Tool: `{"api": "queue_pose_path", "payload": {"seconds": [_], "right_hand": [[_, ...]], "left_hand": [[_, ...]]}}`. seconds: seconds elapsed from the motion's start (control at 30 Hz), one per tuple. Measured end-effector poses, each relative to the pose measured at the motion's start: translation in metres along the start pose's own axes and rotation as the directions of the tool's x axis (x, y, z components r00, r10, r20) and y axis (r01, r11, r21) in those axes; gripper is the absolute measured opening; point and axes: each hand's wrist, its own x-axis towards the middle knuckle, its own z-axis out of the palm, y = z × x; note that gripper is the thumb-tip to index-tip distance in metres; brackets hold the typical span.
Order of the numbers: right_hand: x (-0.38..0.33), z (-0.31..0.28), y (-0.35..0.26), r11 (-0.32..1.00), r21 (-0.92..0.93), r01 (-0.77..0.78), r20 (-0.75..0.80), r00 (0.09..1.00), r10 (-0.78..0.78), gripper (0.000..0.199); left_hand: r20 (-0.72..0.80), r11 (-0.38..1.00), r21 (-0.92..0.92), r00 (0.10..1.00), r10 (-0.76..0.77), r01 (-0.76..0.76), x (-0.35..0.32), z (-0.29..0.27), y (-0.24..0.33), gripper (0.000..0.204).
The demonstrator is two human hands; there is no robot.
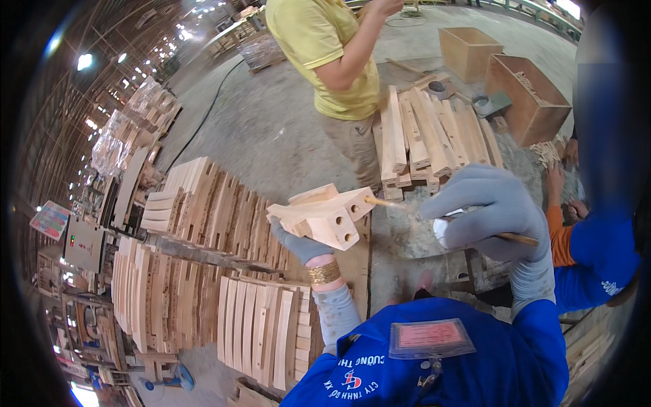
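Note:
In my gloved left hand (304, 243) rest pale wooden pieces (330, 220), held together with their ends facing right. Round drilled holes show in those ends. My gloved right hand (494, 211) is closed round a thin brush (390, 203); its yellowish tip meets the upper hole of the nearest ends, and its handle sticks out behind the fingers. A small white object (441, 232) also sits in the right hand, mostly hidden by the fingers, and its kind cannot be made out.
Stacks of wooden pieces (254, 325) stand at lower left. Ahead lies another wood pile (434, 132) with tape rolls (437, 88) on it. Beyond are two wooden boxes (468, 51). A person in a yellow shirt (325, 54) stands ahead; another in blue (600, 251) works at right.

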Motion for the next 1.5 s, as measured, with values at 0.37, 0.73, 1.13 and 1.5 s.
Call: {"api": "queue_pose_path", "payload": {"seconds": [0.37,0.73,1.13,1.5], "right_hand": [[-0.151,-0.014,-0.017,0.684,0.005,-0.73,-0.943,0.225,0.246,0.02],[-0.193,0.015,-0.006,0.461,-0.086,-0.883,-0.808,0.333,0.486,0.024],[-0.213,0.02,0.054,0.56,0.013,-0.828,-0.822,0.31,0.478,0.022],[-0.193,0.104,0.209,0.535,-0.366,-0.762,-0.514,0.645,0.566,0.043]], "left_hand": [[0.407,0.952,0.185,0.862,-0.301,0.245,-0.061,0.067,-0.083,0.069],[0.368,0.459,0.698,0.275,-0.888,0.549,-0.182,0.141,-0.423,0.066],[0.515,0.563,0.807,0.252,-0.819,0.178,-0.139,0.14,-0.391,0.045],[0.913,0.002,0.063,0.057,-0.405,-0.998,0.014,0.089,-0.207,0.056]]}}
